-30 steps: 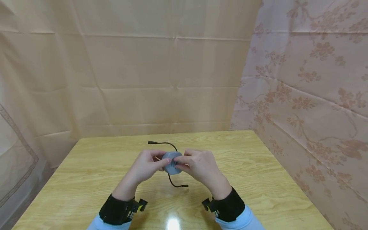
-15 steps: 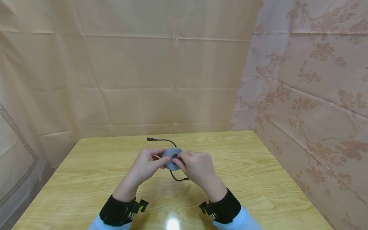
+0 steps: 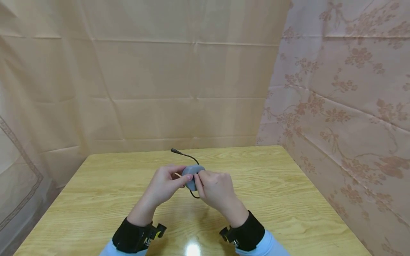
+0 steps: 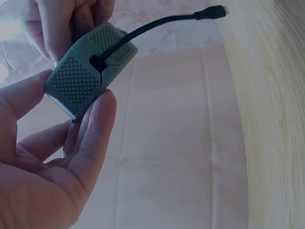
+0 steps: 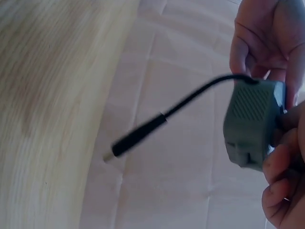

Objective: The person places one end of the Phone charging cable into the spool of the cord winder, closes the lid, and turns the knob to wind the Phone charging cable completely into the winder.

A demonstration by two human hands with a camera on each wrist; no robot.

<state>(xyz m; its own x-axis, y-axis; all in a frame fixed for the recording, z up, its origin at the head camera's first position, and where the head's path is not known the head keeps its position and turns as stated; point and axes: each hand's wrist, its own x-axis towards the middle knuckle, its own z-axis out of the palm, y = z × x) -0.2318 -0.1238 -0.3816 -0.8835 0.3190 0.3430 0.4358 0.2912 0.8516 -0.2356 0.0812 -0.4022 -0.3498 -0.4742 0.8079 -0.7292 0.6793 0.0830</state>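
Observation:
A grey-blue, many-sided cable winder [image 3: 191, 171] is held up over the table between both hands. My left hand [image 3: 164, 185] grips its left edge, thumb on the front face and fingers behind. My right hand [image 3: 217, 187] has its fingers curled at the middle of that face, pinching a part they mostly hide. In the left wrist view, a black cable [image 4: 147, 27] leaves a hole between textured panels and ends in a slim plug [image 4: 212, 13]. The right wrist view has another cable end with a black plug [image 5: 138, 136], its metal tip pointing away from the case.
A wood-grain table [image 3: 128, 213] lies beneath both arms. Beige cloth [image 3: 144, 89] hangs behind it, and a flowered cloth [image 3: 339, 117] hangs along the right side. Black straps [image 3: 131, 234] with small cameras circle both wrists.
My right fingers have turned and curled in closer at the winder's centre. The upper cable end has swung up and slightly right; the lower one has gone behind my right hand.

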